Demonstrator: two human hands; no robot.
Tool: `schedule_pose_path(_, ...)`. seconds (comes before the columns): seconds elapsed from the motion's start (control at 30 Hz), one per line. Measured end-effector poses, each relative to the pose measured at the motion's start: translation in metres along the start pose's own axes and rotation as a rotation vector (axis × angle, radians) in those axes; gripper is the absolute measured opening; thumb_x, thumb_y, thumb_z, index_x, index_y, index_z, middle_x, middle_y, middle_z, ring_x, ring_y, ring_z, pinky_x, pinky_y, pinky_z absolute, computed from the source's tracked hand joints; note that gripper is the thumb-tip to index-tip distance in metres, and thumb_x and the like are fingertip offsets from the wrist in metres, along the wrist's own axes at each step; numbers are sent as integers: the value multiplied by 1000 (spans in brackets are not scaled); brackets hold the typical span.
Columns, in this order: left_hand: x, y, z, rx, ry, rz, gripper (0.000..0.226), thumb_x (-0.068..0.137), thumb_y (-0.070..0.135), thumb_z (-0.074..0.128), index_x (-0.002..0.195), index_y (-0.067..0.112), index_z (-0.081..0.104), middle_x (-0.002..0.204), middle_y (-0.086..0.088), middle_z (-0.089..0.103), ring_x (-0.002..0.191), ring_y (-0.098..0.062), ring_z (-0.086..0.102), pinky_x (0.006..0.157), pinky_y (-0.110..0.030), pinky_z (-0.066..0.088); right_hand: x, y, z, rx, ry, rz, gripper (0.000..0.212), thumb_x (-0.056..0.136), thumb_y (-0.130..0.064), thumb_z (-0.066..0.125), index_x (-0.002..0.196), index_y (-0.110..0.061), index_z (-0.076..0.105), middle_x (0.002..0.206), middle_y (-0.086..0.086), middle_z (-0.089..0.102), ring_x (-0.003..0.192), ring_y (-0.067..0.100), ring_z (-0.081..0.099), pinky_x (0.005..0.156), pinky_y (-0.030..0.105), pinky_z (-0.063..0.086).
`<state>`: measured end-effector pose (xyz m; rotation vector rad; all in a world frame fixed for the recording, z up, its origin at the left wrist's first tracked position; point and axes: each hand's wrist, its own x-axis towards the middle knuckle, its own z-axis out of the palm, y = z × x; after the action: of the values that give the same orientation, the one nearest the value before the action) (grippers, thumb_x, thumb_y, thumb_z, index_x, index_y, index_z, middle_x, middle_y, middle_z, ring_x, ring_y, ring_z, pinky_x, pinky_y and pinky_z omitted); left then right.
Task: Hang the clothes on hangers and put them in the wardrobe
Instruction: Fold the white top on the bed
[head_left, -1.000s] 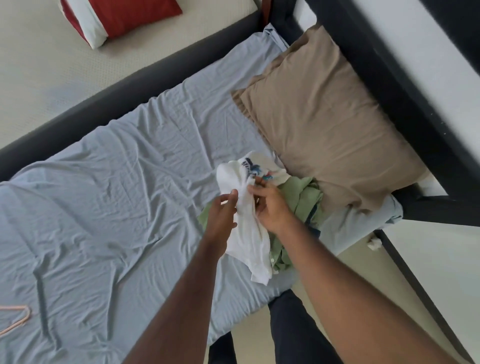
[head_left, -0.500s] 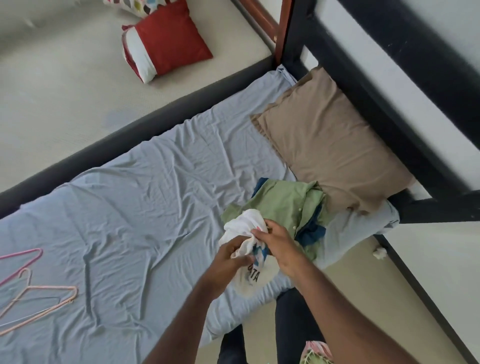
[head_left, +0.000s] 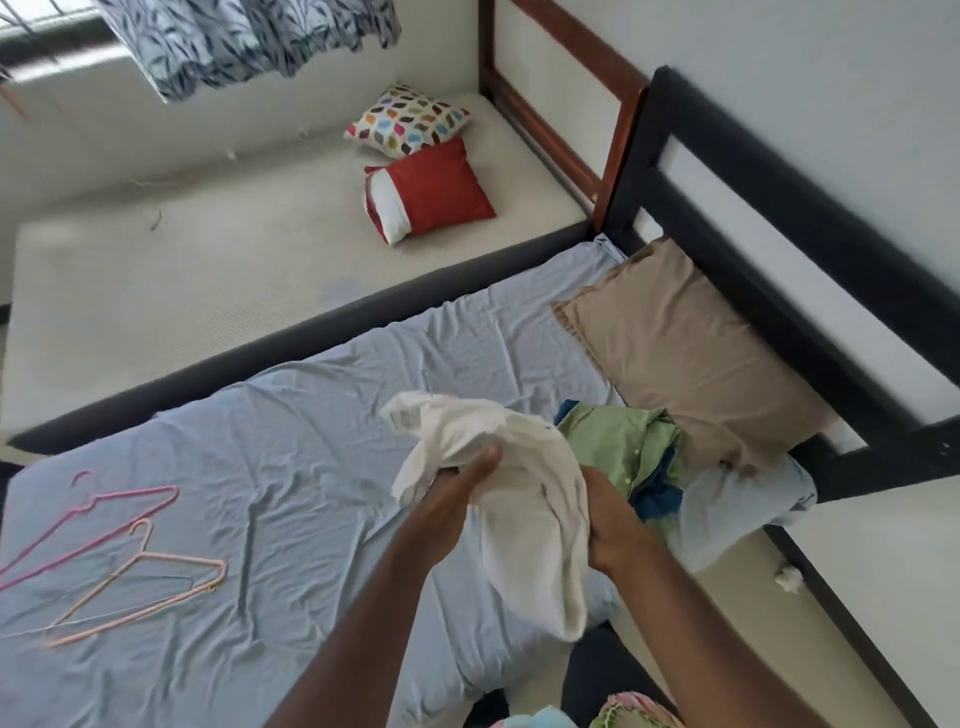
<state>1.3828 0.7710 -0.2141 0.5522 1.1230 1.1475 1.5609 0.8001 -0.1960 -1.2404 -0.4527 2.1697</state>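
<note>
Hands (head_left: 524, 512) around downward-hanging white shirt (head_left: 524, 499)

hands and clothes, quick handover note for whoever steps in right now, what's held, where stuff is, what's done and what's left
Left hand: grips the white garment, bunched, lifted over the bed.
Right hand: holds the same garment at its right side.
Green shirt, with something dark blue under it, lies heaped on the blue sheet beside the tan pillow.
Pink hanger and peach hanger lie on the sheet at far left, both bare.
Done: white garment picked up.
Left: put it on a hanger, do the same for the heap, carry all to the wardrobe, which is not in view.
</note>
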Motion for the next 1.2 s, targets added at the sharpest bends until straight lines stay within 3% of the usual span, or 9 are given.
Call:
schedule_pose_path(0.13, -16, 18, 9, 167, 244, 102, 25, 86, 30, 66, 110, 30, 66, 108, 16, 72, 106, -1, 65, 82, -17, 49, -7, 17, 14, -329, 150, -94, 18, 100, -33, 55, 111, -24, 66, 110, 11, 72, 90, 22, 68, 74, 33, 52)
schedule_pose_path(0.23, -27, 17, 2, 456, 270, 209, 24, 84, 25, 56, 104, 23, 68, 109, 2, 71, 108, -15, 65, 93, -26, 49, -13, 23, 26, -441, 160, -383, 36, 84, -45, 61, 117, -29, 60, 120, 1, 66, 111, 21, 64, 82, 30, 50)
schedule_pose_path(0.4, -45, 17, 1, 975, 93, 291, 20, 93, 22, 60, 111, 18, 66, 100, 3, 69, 94, -15, 67, 79, -26, 52, -29, 40, 56, -757, 40, -589, 56, 76, -36, 82, 126, -28, 58, 115, -12, 67, 107, 8, 65, 91, 24, 54)
schedule_pose_path(0.5, -54, 24, -6, 1172, 195, 195, 38, 89, 31, 68, 124, 20, 58, 110, -1, 67, 101, -25, 65, 80, -34, 51, -31, 41, 62, -876, 159, -690, 33, 84, -19, 76, 114, -29, 68, 101, -18, 72, 93, 3, 68, 79, 19, 52)
schedule_pose_path(0.67, -67, 39, -21, 723, 79, 254, 27, 88, 29, 76, 112, 30, 64, 110, 4, 70, 105, -18, 65, 94, -38, 53, -37, 37, 64, -725, 130, -625, 19, 98, -9, 60, 105, -19, 75, 97, 0, 76, 93, 14, 71, 83, 31, 55)
schedule_pose_path(0.87, -75, 71, -42, 11, 62, 169, 37, 97, 24, 58, 127, 4, 63, 120, -14, 70, 111, -27, 66, 92, -40, 56, -41, 19, 67, -168, 238, -438, 25, 106, -24, 50, 103, -15, 73, 107, 9, 75, 96, 22, 71, 86, 40, 58)
schedule_pose_path(1.0, -80, 92, -55, 45, 33, 162, 31, 98, 23, 54, 121, 6, 65, 114, -13, 73, 103, -27, 70, 82, -39, 60, -42, 16, 57, -26, 199, -300, 37, 101, -40, 55, 125, -15, 69, 122, 10, 72, 115, 29, 67, 104, 49, 50)
schedule_pose_path(1.13, -86, 114, -64, 80, -4, 193, 32, 93, 29, 61, 114, 8, 69, 109, -13, 73, 98, -26, 70, 83, -39, 58, -56, 11, 56, -306, 74, -357, 68, 62, -49, 92, 113, -7, 74, 110, 19, 74, 97, 33, 70, 89, 52, 55)
schedule_pose_path(1.2, -92, 124, -66, 181, -6, 226, 37, 90, 36, 71, 111, 6, 71, 106, -13, 72, 96, -25, 70, 80, -38, 58, -61, 3, 58, -394, 76, -427, 54, 64, -38, 93, 106, -8, 75, 107, 19, 75, 93, 33, 70, 87, 55, 55)
